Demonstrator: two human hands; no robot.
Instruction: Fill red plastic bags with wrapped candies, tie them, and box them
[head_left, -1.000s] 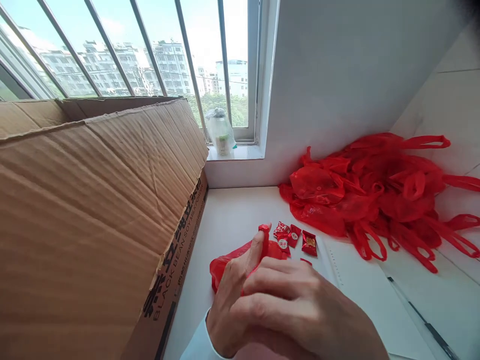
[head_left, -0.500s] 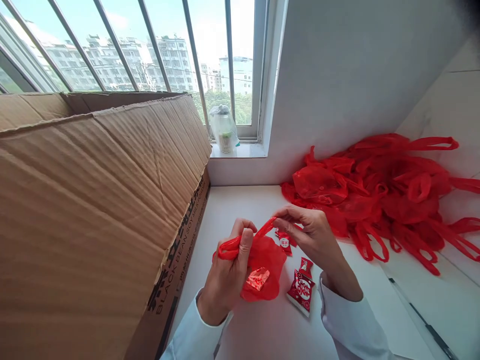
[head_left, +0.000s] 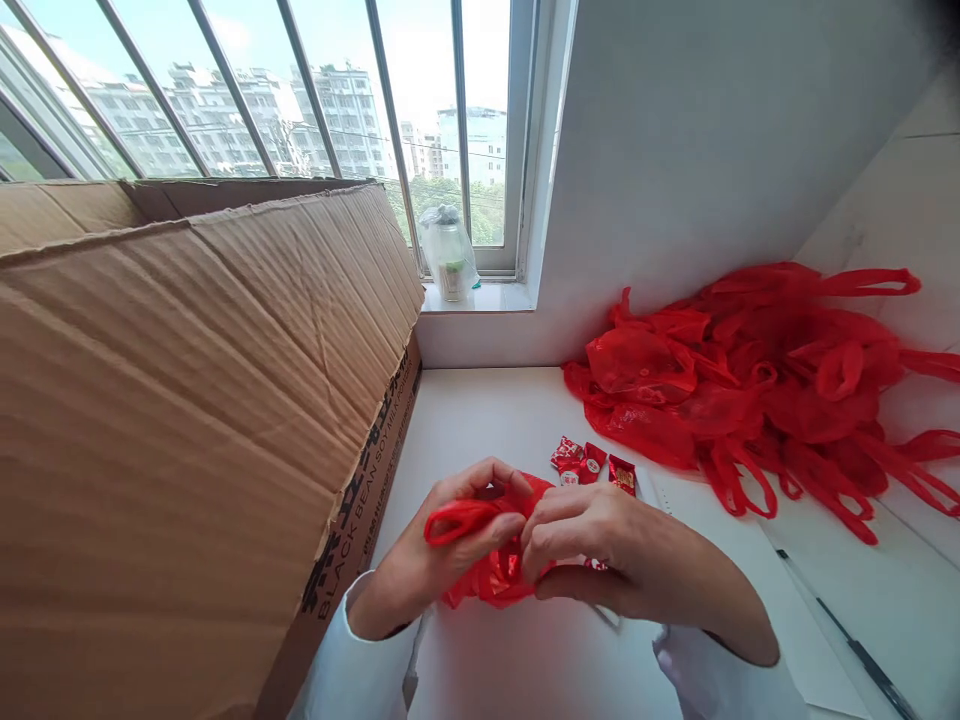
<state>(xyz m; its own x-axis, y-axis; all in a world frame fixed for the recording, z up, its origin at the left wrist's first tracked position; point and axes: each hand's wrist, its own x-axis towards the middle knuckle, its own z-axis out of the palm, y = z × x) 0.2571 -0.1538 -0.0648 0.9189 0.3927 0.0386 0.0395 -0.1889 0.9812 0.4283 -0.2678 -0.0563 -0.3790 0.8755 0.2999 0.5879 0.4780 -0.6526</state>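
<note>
A small red plastic bag (head_left: 491, 580) hangs between my hands, low over the white table. My left hand (head_left: 431, 560) is closed around its gathered top, and a loop of a handle (head_left: 459, 520) sticks out over the thumb. Curled against the bag's right side, my right hand (head_left: 600, 540) pinches the red plastic; its fingertips are partly hidden. Several small red candy packets (head_left: 592, 463) lie just beyond my right hand. Another red and white packet shows only in part beneath that hand.
A large cardboard box (head_left: 225, 420) fills the left side. Many red plastic bags (head_left: 757, 390) lie heaped at the back right. A black pen (head_left: 847, 630) rests at the right. On the windowsill stands a jar wrapped in clear plastic (head_left: 450, 255).
My right hand has come down and left from the stretched handle to the bag's side. It now covers most of the larger packet, and the packets behind show more.
</note>
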